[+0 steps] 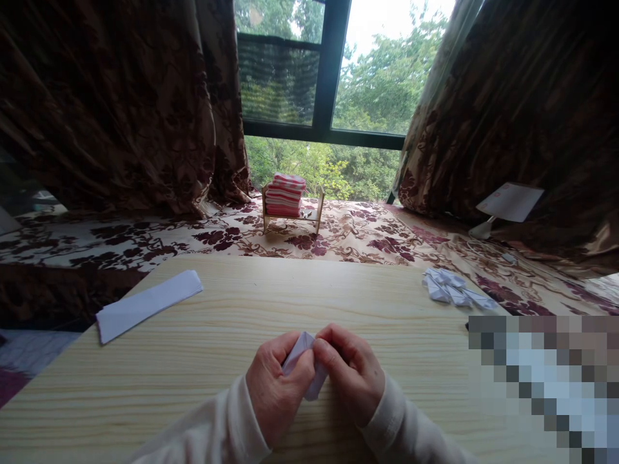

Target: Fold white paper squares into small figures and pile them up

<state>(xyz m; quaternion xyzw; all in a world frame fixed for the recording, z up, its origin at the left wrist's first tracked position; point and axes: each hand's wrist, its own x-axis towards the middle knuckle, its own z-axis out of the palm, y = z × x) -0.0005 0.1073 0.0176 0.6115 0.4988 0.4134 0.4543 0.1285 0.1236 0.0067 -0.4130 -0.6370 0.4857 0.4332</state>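
The folded paper (316,383) is white with a soft purple tint. The paper strips (149,304) are white, and so is the pile of folded bits (449,287). The sleeves (193,430) are plain cream. The table (232,306) is pale yellow with wavy brown lines. The stacked cloths (285,196) are pink and white — all stripes. The floral cover (348,240) is cream — with dark red and brown flowers. The curtains (111,109) are dark brown with darker flowers.

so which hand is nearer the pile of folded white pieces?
Right hand: below and to the left of the folded pieces in the picture; left hand: also below, but farther left.
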